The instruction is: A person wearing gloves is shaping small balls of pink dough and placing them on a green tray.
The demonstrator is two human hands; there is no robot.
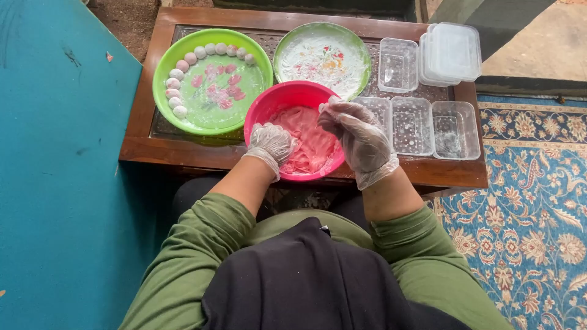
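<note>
While both plastic-gloved hands are working at the round pink plastic bowl [292, 98] of pink dough [309, 143], the left hand [270, 143] is resting curled inside its near-left rim, and the right hand [359, 139] is hovering over the right rim, fingertips pinched on something I cannot make out. The dough is lying between them, nearer the left. Two round green plastic trays [164, 67] are sitting behind, four clear rectangular plastic tubs [455, 129] to the right.
</note>
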